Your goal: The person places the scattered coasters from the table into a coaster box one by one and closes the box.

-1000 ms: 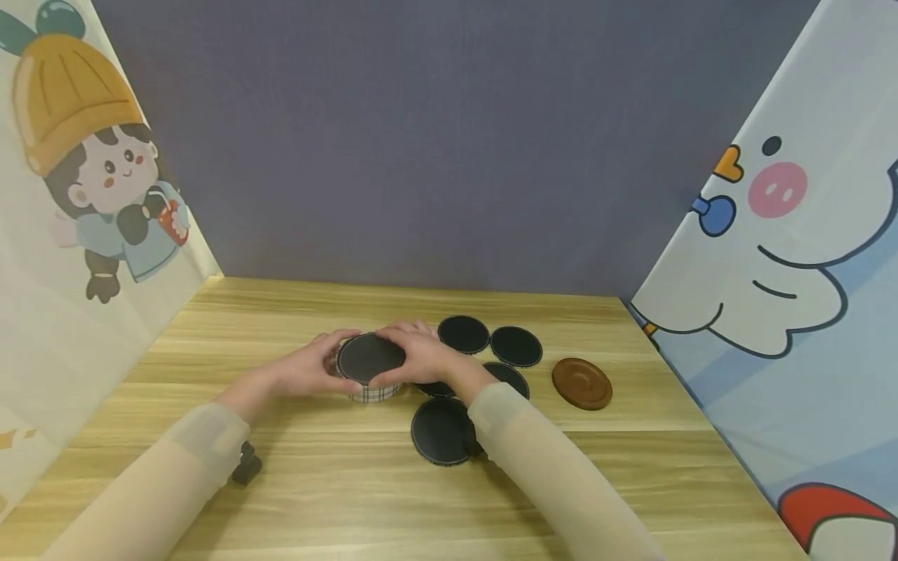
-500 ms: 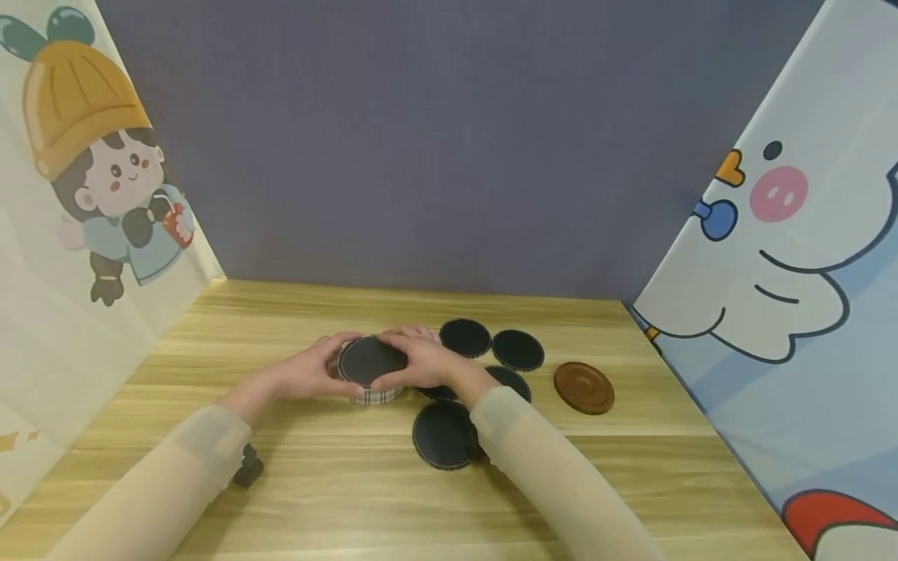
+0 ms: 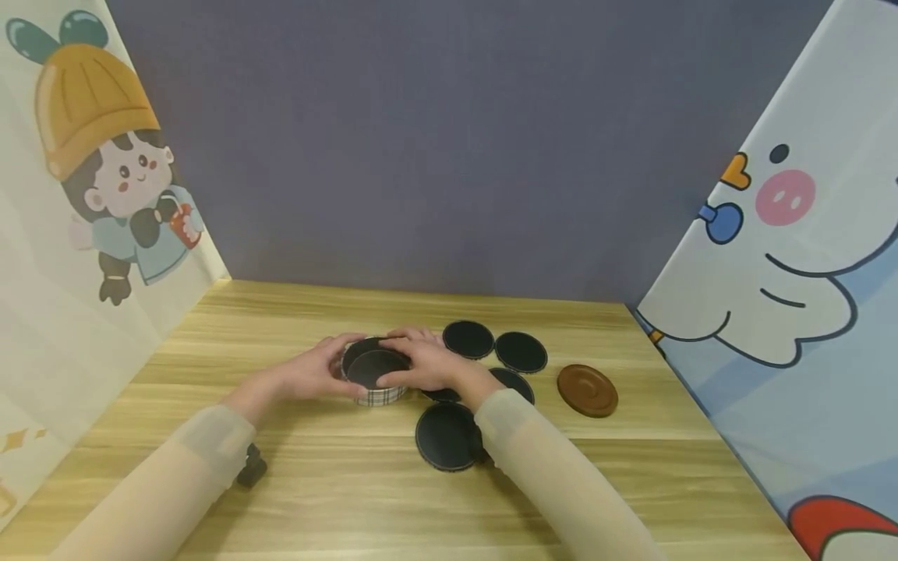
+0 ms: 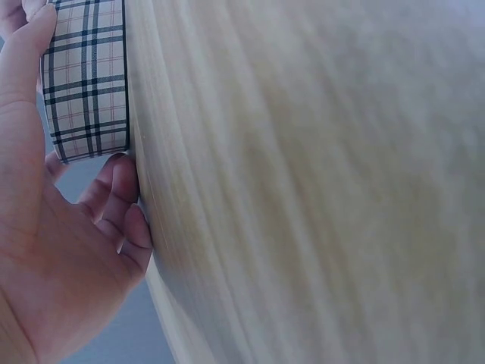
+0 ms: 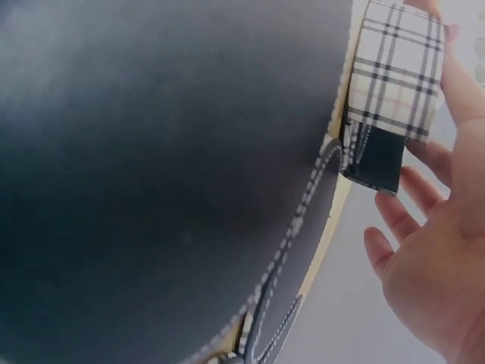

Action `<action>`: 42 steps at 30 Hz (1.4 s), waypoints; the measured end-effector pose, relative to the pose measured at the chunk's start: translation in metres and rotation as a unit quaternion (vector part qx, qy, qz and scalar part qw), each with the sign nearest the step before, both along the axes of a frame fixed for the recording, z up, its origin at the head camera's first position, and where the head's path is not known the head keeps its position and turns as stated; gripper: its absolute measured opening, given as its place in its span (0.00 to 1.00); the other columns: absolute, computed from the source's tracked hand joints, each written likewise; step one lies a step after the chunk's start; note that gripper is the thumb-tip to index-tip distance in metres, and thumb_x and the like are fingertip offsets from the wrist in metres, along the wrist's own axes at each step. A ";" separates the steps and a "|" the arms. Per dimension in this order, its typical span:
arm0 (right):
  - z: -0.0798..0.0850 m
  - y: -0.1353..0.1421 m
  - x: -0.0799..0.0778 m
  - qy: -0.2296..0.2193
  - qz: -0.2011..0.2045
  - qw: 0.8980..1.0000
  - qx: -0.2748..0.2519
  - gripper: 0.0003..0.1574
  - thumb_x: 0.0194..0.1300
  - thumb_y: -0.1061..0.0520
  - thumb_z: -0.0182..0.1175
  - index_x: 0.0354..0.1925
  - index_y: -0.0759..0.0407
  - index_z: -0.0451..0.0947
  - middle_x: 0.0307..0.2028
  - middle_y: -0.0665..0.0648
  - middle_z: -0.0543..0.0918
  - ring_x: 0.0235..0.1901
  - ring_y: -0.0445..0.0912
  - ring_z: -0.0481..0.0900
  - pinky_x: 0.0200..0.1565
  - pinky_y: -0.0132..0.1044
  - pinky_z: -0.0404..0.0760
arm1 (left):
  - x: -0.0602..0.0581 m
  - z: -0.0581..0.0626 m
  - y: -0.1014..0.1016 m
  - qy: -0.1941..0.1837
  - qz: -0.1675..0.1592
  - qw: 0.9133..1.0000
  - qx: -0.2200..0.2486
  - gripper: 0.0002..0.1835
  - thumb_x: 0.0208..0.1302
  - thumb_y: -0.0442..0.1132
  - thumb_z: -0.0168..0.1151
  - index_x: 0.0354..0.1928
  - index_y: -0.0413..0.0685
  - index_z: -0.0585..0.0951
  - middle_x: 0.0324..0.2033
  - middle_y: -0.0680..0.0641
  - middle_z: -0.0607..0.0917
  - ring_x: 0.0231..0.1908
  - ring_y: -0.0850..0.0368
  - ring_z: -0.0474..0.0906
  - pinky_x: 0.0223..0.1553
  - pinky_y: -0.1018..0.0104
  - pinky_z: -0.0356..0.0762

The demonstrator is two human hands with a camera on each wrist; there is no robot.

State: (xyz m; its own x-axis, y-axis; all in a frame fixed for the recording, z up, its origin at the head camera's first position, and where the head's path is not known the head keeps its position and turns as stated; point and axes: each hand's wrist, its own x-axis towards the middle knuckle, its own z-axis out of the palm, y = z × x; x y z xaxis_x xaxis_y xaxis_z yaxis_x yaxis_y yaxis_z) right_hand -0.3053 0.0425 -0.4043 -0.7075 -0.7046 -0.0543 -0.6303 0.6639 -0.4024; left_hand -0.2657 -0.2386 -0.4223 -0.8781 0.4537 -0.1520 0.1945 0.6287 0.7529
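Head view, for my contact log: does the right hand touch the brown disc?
No, the right hand grips the plaid box, apart from the brown disc.

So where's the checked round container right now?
In the head view, the checked round container is left of centre, between the left hand and right hand, left of the black discs.

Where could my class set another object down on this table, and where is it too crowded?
Bare tabletop lies between the sleeves, nearer than the black discs; between the plaid holder and grey wall; and between the brown disc and right printed panel. It is crowded around the plaid holder, where the left hand, right hand and black discs cluster.
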 end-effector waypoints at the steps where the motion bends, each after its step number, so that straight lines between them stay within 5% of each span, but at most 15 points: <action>1: 0.001 0.002 0.000 -0.004 -0.003 1.000 -0.002 0.50 0.75 0.26 0.63 0.85 0.40 0.64 0.85 0.52 0.62 0.85 0.58 0.55 0.85 0.66 0.53 | 0.000 0.000 0.001 0.002 0.001 1.000 -0.001 0.62 0.65 0.61 0.80 0.89 0.55 0.51 0.77 0.29 0.59 0.72 0.29 0.75 0.75 0.36 0.75; 7: 0.009 0.021 0.004 -0.025 -0.012 0.999 -0.031 0.47 0.76 0.29 0.65 0.83 0.42 0.68 0.84 0.55 0.65 0.85 0.59 0.57 0.85 0.68 0.54 | 0.000 0.001 0.005 0.017 0.004 1.000 -0.010 0.62 0.63 0.59 0.82 0.89 0.55 0.53 0.75 0.28 0.63 0.71 0.27 0.75 0.75 0.29 0.72; 16: 0.009 0.070 0.015 -0.053 0.000 0.996 -0.068 0.43 0.78 0.36 0.67 0.81 0.48 0.70 0.77 0.53 0.73 0.71 0.55 0.79 0.72 0.54 0.81 | -0.001 0.000 0.009 0.023 0.000 1.000 -0.002 0.63 0.61 0.56 0.83 0.88 0.54 0.53 0.75 0.25 0.63 0.69 0.25 0.77 0.73 0.29 0.74; 31: -0.002 0.150 0.036 -0.062 -0.051 0.995 -0.060 0.40 0.77 0.36 0.68 0.78 0.47 0.74 0.74 0.55 0.75 0.68 0.55 0.79 0.67 0.59 0.82 | 0.001 -0.004 0.010 0.031 -0.005 1.000 0.002 0.63 0.61 0.54 0.84 0.88 0.49 0.53 0.73 0.24 0.63 0.68 0.23 0.77 0.74 0.29 0.74; 42: -0.007 0.194 0.028 -0.063 -0.070 0.995 -0.035 0.46 0.71 0.35 0.73 0.79 0.47 0.72 0.78 0.58 0.71 0.78 0.62 0.66 0.74 0.66 0.74 | 0.002 0.003 0.007 0.031 0.003 1.000 -0.003 0.63 0.62 0.54 0.84 0.88 0.48 0.52 0.73 0.22 0.63 0.66 0.24 0.78 0.69 0.31 0.80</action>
